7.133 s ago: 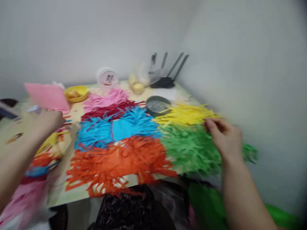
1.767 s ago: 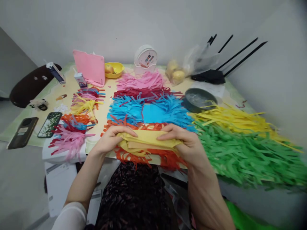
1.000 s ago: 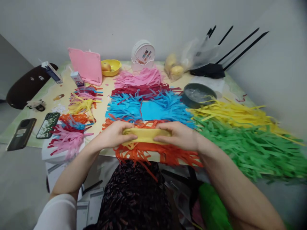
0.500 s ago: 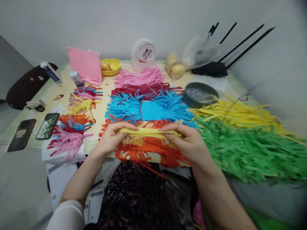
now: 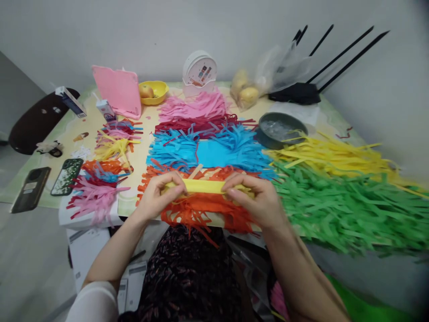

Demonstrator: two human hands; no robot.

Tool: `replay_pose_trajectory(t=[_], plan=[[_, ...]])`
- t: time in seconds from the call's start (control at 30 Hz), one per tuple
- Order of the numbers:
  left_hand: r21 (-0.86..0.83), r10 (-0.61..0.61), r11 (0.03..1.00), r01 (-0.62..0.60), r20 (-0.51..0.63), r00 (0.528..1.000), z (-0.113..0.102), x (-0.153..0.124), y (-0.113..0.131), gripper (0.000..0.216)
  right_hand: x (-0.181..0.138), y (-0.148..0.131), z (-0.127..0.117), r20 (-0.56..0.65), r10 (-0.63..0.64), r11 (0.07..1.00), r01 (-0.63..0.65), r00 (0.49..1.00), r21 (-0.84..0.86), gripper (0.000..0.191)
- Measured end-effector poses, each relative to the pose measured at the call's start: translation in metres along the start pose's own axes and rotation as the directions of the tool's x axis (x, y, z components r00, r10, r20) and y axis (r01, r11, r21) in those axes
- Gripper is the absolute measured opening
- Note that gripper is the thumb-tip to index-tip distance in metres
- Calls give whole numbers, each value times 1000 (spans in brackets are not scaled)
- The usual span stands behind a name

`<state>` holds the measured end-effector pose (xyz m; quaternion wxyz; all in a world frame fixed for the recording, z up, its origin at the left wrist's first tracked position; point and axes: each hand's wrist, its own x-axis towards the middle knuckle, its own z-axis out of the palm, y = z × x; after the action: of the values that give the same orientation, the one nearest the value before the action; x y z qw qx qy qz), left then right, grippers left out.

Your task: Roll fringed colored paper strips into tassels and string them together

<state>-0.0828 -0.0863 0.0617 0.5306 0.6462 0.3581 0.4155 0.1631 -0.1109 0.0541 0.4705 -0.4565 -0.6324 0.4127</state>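
Observation:
Between my two hands a yellow crepe paper strip (image 5: 204, 186) is stretched level, with its ends gathered in the fingers. My left hand (image 5: 162, 193) pinches the left end, and my right hand (image 5: 256, 197) pinches the right end between thumb and fingers. Just below the strip lie orange fringed paper pieces (image 5: 208, 203), partly hidden by my hands. Beyond them is blue fringed paper (image 5: 211, 153) with a flat uncut middle, then dark red fringe (image 5: 201, 124) and pink fringe (image 5: 197, 107).
At the right, green fringe (image 5: 355, 210) and yellow fringe (image 5: 335, 156) spread over the table edge. A dark round pan (image 5: 281, 129) stands behind them. Small multicoloured tassels (image 5: 100, 192), two phones (image 5: 31, 190), a pink tablet case (image 5: 117, 91) and a yellow bowl (image 5: 161, 93) are on the left.
My hands have turned the yellow strip so that a flatter, wider band shows between them. My fingers have curled more tightly around its ends.

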Motion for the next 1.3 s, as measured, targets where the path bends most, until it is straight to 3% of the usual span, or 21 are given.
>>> replay_pose_trajectory(t=[0.1,0.17,0.23,0.33,0.53,0.67,0.73,0.83,0.93,1.1,1.3], plan=[[257,113,962,-95,-53,992,5,0,6,32,-1,-5,2,-53,-32,980,21,998,-197,6],[360,202,916,-177,-35,979,8,0,6,34,-1,-7,3,-44,-83,947,65,996,-316,17],[413,270,877,-247,2,963,11,-1,5,31,-2,-7,3,-6,-130,910,117,991,-399,20],[420,314,856,-302,43,949,11,-2,2,28,-3,-9,1,19,-167,884,158,986,-441,11],[458,261,856,-240,18,965,9,-2,17,19,-6,-19,-2,45,-106,888,114,993,-446,8],[439,96,890,-123,83,992,8,2,25,23,-7,-27,-2,78,-111,884,134,991,-448,8],[397,-24,918,-24,115,993,7,3,25,13,-7,-29,-3,74,-113,896,134,991,-424,8],[215,-179,965,151,116,977,7,4,20,23,-6,-29,-4,39,-60,932,70,997,-355,6],[-11,-250,967,253,122,960,7,2,16,25,-5,-24,-3,-10,34,977,-35,999,-210,4],[-252,-216,939,234,97,972,9,0,12,21,-3,-13,1,-52,97,993,-93,994,72,11],[-398,-145,902,168,87,986,9,0,8,13,-4,-3,4,-48,28,969,-15,998,246,18]])
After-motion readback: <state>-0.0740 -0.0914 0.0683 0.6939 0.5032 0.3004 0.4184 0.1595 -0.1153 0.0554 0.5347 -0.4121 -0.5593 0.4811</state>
